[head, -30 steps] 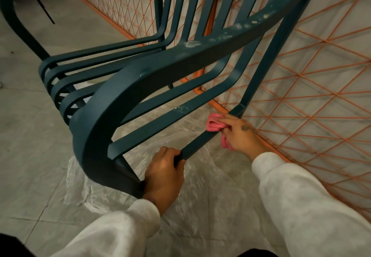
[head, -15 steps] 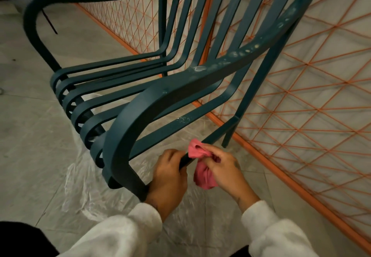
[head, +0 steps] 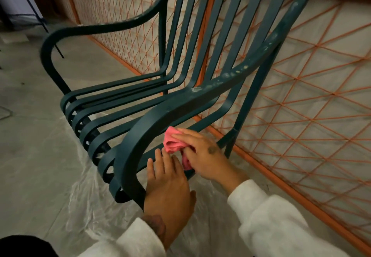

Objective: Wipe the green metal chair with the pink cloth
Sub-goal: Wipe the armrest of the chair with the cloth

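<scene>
Head view: pink cloth (head: pixel 173 144) now under armrest (head: pixel 180 104), left hand (head: pixel 167 180) newly flat.

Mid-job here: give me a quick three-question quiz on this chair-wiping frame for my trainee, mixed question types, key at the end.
1. True or false: the pink cloth is held in the left hand.
2. Multiple choice: the pale smudges show on the green chair's A) near armrest B) seat slats C) far armrest.
3. Fill in: under the green chair lies a clear ___ sheet.

Key: 1 false, the right hand grips it while the left rests flat against the near armrest's front curve. 2 A. 3 plastic.
</scene>
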{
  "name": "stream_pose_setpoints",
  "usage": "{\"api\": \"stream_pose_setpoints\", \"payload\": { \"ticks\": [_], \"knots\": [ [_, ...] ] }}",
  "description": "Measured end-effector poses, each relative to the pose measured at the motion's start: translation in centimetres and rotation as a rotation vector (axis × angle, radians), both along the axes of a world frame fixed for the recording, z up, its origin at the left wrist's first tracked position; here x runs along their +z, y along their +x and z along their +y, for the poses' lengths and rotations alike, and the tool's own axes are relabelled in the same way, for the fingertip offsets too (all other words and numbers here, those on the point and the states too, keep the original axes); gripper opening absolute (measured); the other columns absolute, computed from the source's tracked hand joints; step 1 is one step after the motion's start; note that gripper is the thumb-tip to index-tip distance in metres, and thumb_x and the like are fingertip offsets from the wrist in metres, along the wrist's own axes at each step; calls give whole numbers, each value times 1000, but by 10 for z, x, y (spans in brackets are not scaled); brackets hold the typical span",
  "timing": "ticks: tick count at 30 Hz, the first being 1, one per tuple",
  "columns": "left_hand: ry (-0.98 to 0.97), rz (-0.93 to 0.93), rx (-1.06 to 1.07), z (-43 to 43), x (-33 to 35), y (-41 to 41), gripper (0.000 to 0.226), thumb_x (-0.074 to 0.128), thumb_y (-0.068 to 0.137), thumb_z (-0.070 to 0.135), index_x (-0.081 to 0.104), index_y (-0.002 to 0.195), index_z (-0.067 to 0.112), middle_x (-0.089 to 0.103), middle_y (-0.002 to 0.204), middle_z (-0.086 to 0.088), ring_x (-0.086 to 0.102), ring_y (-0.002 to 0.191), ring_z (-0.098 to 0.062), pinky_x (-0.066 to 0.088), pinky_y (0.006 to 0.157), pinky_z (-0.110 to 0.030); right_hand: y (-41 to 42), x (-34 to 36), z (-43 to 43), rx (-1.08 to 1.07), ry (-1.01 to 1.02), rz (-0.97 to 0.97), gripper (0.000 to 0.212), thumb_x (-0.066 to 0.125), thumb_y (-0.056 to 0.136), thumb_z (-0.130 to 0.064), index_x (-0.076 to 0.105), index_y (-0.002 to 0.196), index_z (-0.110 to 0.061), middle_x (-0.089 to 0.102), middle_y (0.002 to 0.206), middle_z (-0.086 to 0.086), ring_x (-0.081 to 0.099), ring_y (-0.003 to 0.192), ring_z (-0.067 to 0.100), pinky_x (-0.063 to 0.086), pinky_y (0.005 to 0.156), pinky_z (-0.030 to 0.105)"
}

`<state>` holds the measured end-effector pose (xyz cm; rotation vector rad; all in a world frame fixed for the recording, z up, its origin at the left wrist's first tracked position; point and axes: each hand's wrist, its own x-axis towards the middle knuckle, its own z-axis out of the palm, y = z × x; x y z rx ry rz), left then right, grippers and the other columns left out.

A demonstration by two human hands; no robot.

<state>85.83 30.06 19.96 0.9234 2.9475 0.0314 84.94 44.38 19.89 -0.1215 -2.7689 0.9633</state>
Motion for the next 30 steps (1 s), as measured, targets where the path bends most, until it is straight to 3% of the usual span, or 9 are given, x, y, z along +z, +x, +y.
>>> {"api": "stream_pose_setpoints", "payload": {
  "ticks": [2,6,9,12,16,18,24,27,30],
  "knots": [
    [-29,16,-14,0,-2,-1,90,37,90,65,3,151,7,-4,159,-22,-8,146,-41,-4,117,-56,-4,-9,-1,18,92,-18,51,47,100,-16,41,145,-40,38,153,-17,36,140,7,32,116,30],
    [-69,20,-53,-4,-4,-8,82,34,94,58,9,150,3,-7,158,-26,-8,145,-44,-3,115,-56,-14,-16,31,-101,102,6,56,48,98,-9,43,141,-44,46,148,-15,45,132,9,26,111,17],
    [-60,-6,-75,-5,-4,-11,81,34,95,56,7,150,4,-10,157,-26,-10,144,-44,-4,116,-57,-29,-16,65,-257,105,-38,65,50,95,-3,40,140,-48,50,145,-11,51,127,17,37,108,28],
    [-51,-7,-89,-6,-5,-10,77,35,97,53,10,150,3,-11,157,-26,-13,143,-45,-4,117,-58,-41,-17,71,-366,183,-45,63,50,94,-1,44,142,-41,48,147,-9,52,126,25,39,109,37],
    [-67,37,-110,-7,-8,-8,72,32,99,48,16,148,-3,-11,154,-32,-13,142,-49,-6,114,-60,-28,-25,28,-231,123,75,61,49,95,1,45,142,-38,41,151,-14,38,132,4,22,109,16],
    [-76,43,-117,-6,-10,-7,74,30,99,49,13,148,-4,-13,153,-33,-14,141,-50,-9,113,-59,-14,-32,6,-143,70,89,56,47,99,-7,41,144,-41,36,153,-17,28,128,-5,17,107,13],
    [-117,34,-126,-5,-13,-7,66,32,102,40,15,146,-6,-23,149,-36,-23,137,-53,-20,104,-58,-14,-42,14,-193,6,115,52,45,100,-11,43,142,-42,42,150,-17,41,131,4,36,108,23],
    [-136,39,-143,-7,-11,-7,66,34,102,39,16,145,-6,-24,149,-36,-24,136,-54,-22,102,-58,-29,-40,54,-318,-23,99,53,43,99,-9,45,135,-48,42,143,-22,42,116,-3,39,100,21],
    [-101,36,-138,-7,-14,-9,68,35,102,40,8,148,-3,-23,152,-32,-25,137,-51,-20,104,-57,-44,-33,105,-455,32,-4,49,47,98,-13,46,134,-47,48,135,-12,52,101,9,47,89,31]
  ]
}}
